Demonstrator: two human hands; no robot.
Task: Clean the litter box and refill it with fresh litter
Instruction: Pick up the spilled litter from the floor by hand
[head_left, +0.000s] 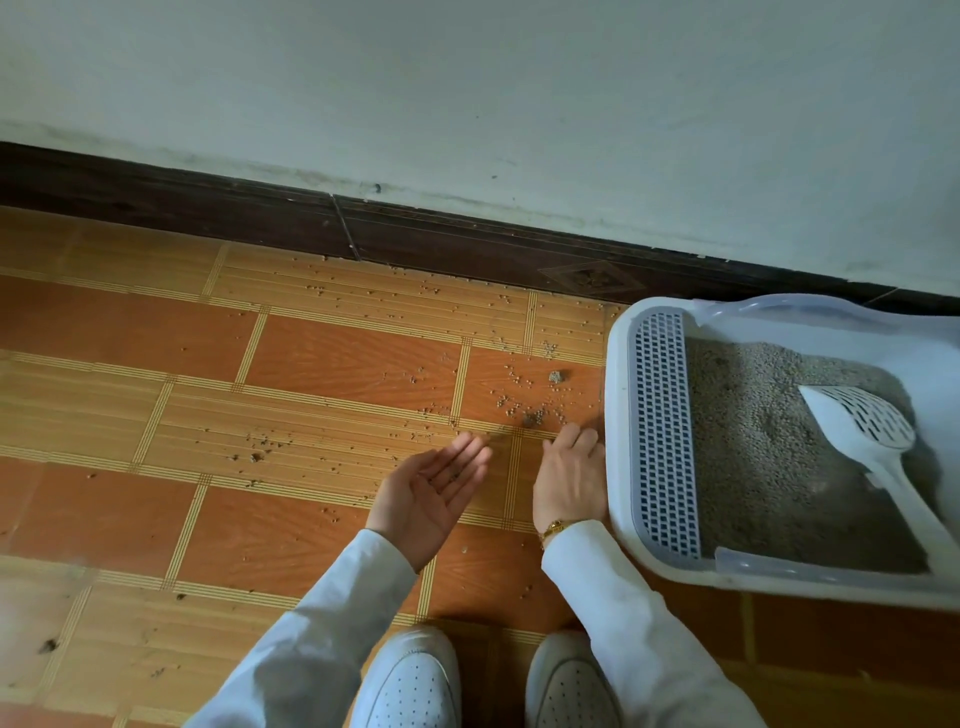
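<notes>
Head view: left hand (434, 491) cupped palm-up holding pellets; right hand's (569, 480) fingers curled on scattered litter (524, 400).

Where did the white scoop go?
The white scoop lies on the litter inside the litter box, at the right of the head view, beside the grey grate.

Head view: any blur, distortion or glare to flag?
Head view: wide-angle bend curves the baseboard and stretches the litter box at the right edge; soft, even light with faint shadows under the left hand and right hand; no glare; the bottom-left floor is smeared, while the scattered litter stays sharp.
</notes>
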